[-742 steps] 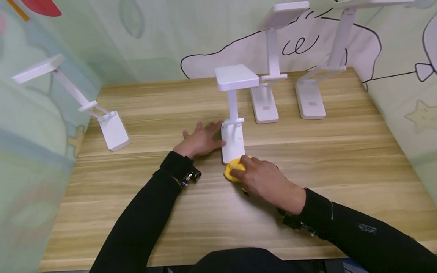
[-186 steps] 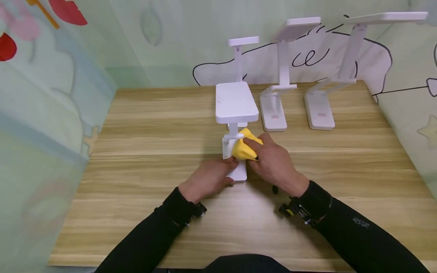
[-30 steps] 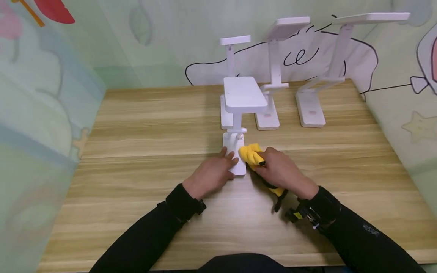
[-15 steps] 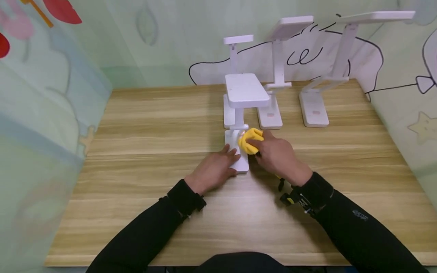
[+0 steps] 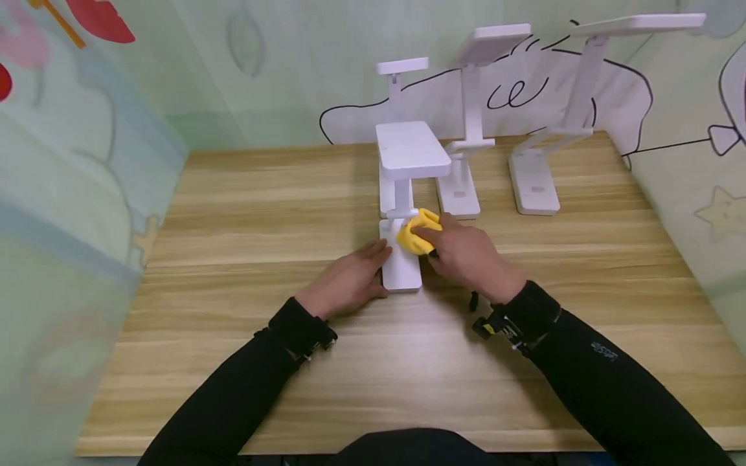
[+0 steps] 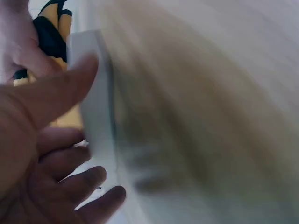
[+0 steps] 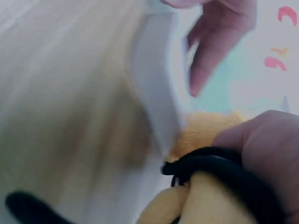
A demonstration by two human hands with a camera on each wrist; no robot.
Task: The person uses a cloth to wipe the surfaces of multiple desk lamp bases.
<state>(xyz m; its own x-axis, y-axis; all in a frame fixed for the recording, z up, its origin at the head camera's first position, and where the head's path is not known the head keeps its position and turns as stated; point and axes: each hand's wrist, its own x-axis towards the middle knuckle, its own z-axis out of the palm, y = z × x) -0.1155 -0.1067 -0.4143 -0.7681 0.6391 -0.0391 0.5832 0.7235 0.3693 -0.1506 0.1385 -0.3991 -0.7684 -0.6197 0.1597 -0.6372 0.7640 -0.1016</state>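
A white desk lamp (image 5: pixel 401 273) stands mid-table, its head tilted over its base. My left hand (image 5: pixel 350 277) lies along the left side of this base, fingers extended at the edge and thumb near the front corner. In the left wrist view the thumb (image 6: pixel 77 79) overlaps the end of the base. My right hand (image 5: pixel 469 252) grips a bunched yellow cloth (image 5: pixel 416 234) with black edging against the base, just below the hinge. The right wrist view shows the cloth (image 7: pixel 201 133) beside the base, with part of it hidden under my fingers.
Behind this lamp stands another white lamp (image 5: pixel 402 65), partly hidden by it. Two more white lamps, one nearer (image 5: pixel 458 194) and one farther right (image 5: pixel 534 188), stand along the back edge. A patterned wall covering (image 5: pixel 262 123) encloses the wooden table (image 5: pixel 262 213).
The lamp at far left has since joined the back row. In the last second, the right hand's cloth has moved up the base toward the hinge; the left hand has slid to the base's left edge.
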